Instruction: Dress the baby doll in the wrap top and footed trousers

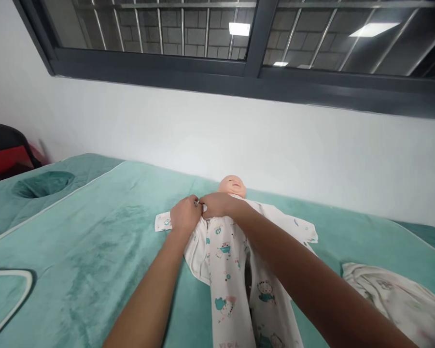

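Note:
A baby doll lies on its back by the wall, its head showing above white printed baby clothes. My left hand is closed in a pinch at the upper left edge of the baby shirt. Touching it, my right hand pinches the same edge, just below the doll's head. A small bit of white fabric shows between the fingers; its exact shape is hidden. One sleeve sticks out left of my left hand, the other sleeve spreads right. Printed baby trousers extend towards me, partly behind my right forearm.
A teal padded bed cover with white piping lies under everything, with a round hole at the left. Another white printed cloth lies at the right. Behind stand a white wall and a barred window; a red and black object is at far left.

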A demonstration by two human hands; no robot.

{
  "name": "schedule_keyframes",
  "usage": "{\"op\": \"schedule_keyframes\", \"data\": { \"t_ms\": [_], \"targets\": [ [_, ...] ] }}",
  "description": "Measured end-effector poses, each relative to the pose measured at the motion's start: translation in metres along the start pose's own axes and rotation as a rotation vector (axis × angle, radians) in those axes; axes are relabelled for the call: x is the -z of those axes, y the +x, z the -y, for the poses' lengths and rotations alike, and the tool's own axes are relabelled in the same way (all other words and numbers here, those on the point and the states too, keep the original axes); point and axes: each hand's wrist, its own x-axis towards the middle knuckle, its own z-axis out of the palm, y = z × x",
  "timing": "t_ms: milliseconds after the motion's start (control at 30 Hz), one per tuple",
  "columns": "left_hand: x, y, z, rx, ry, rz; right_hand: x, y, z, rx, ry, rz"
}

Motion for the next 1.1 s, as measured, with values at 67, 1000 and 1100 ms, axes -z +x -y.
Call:
{"op": "schedule_keyframes", "data": {
  "t_ms": [67,1000,1100],
  "targets": [
    [0.001,-0.001,-0.001,-0.013,0.012,0.0,0.001,0.0,0.003,-0.016,-0.021,0.035],
    [0.008,-0.03,0.014,-0.018,0.047,0.039,0.02,-0.096,-0.036,-0.157,-0.057,-0.301],
    [0.008,-0.032,0.011,-0.101,0.115,-0.021,0.014,-0.091,-0.032,-0.152,-0.045,-0.309]
  ]
}}
